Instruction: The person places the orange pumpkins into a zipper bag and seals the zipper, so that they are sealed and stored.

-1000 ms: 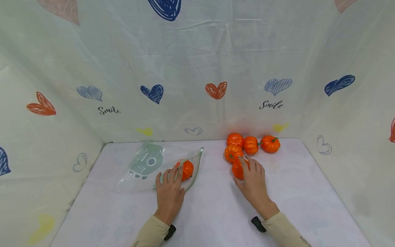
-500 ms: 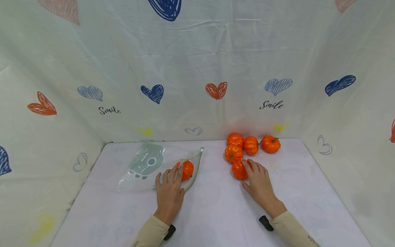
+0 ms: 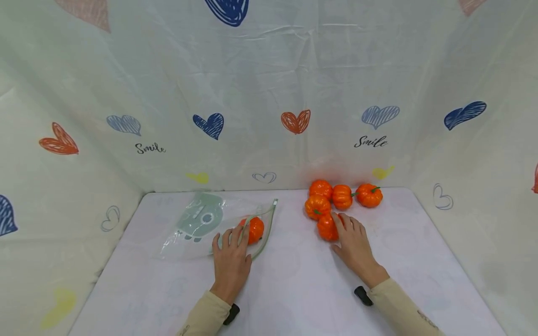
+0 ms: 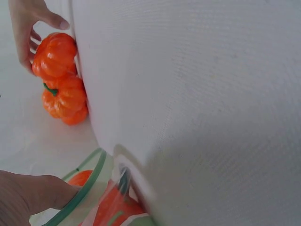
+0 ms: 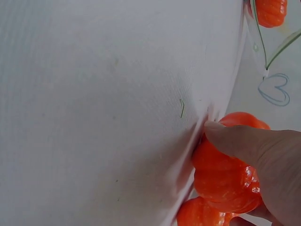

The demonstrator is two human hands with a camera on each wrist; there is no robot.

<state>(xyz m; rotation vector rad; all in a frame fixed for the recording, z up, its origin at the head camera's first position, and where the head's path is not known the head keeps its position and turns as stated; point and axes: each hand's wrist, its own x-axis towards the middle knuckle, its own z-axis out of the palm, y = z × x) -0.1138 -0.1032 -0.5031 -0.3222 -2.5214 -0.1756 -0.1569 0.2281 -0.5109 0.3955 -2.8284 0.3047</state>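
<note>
The right hand [image 3: 354,242] lay on the white desk [image 3: 294,289] toward the back-right corner, fingers and thumb curled round a small orange plastic pumpkin [image 3: 328,227], w/ the thumb pressed on its side in the right wrist view [image 5: 225,174]. That pumpkin sat at the near end of a cluster, touching a second orange pumpkin w/ a green stem [image 3: 316,206] just behind it. Two more orange pumpkins [image 3: 332,192] stood near the desk's back edge, and a fifth pumpkin w/ a green stem [image 3: 369,195] sat just beside them to the right.

The left hand [image 3: 230,258] rested flat, fingers straight and spread, on the near edge of a clear zip-top plastic bag w/ a green cartoon print [image 3: 197,224], approx. mid-desk toward the left. It pinned the bag by its open mouth (green zip strip visible) but gripped nothing. One orange pumpkin inside the bag [image 3: 253,229] lay just beyond the fingertips.

A white cloth backdrop printed w/ hearts and "Smile" [image 3: 269,93] rose behind the back edge and both sides of the desk.
</note>
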